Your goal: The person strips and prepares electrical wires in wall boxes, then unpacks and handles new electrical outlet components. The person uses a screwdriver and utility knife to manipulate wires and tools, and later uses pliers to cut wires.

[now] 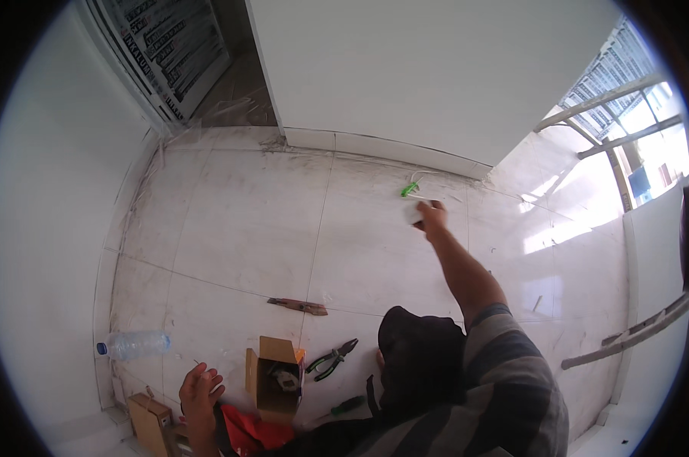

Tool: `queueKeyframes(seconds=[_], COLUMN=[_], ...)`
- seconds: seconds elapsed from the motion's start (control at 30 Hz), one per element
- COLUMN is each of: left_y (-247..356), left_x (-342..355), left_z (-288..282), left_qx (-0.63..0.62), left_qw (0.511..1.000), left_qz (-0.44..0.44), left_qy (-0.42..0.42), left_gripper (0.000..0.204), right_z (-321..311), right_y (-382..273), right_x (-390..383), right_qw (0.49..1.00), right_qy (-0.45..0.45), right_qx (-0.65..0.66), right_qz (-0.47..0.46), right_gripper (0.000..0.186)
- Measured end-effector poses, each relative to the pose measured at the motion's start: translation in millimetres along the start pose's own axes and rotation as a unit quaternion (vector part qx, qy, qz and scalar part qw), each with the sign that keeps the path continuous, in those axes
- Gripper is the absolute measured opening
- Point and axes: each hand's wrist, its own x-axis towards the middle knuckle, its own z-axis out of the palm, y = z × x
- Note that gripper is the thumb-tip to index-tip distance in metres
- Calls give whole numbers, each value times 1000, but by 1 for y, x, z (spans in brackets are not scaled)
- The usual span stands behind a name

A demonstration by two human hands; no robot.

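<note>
My right hand (431,216) is stretched out far over the floor, closed on a small white object (414,214) whose kind I cannot make out. Just beyond it lies a bright green item (410,189), with a thin white strand near it. At the lower left, my left hand (199,387) is raised with its fingers curled; a thin tip shows above them, too small to name. An open cardboard box (276,349) stands to its right, with a greyish-white part (286,378) inside. Beside the box lie pliers (332,359) with black and green handles.
A red-brown utility knife (297,306) lies on the tiled floor (245,221). On the left are a clear plastic bottle (135,346) and another carton (148,423). A green-handled tool (348,405) and red material (254,431) lie close to me. A ladder-like frame (607,145) stands right.
</note>
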Motion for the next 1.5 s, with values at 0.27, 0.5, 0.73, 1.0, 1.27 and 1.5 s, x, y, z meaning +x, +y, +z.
queueKeyframes(seconds=[0.27,0.5,0.73,1.0,1.27,1.5], left_y=[-79,-123,-206,-286,-331,-386], left_x=[39,-39,-138,-152,-117,-79], left_z=[-63,-147,-208,-229,-260,-284], left_qx=[408,323,311,327,294,213], left_qw=[909,931,870,858,836,809], left_qz=[80,-46,-226,-175,-138,-100], left_qy=[-39,166,307,355,443,538], left_gripper=[48,48,44,34,29,25], right_z=[-124,-143,-123,-131,-114,-83], right_y=[101,75,34,8,-37,-125], right_x=[154,192,174,128,84,83], right_qw=[993,663,986,841,697,560], right_qy=[83,-23,13,-21,-77,-204], right_qx=[68,-676,-159,-497,-616,-614], right_qz=[-36,-321,-46,-214,-359,-517], right_gripper=[51,72,78,76,74,68])
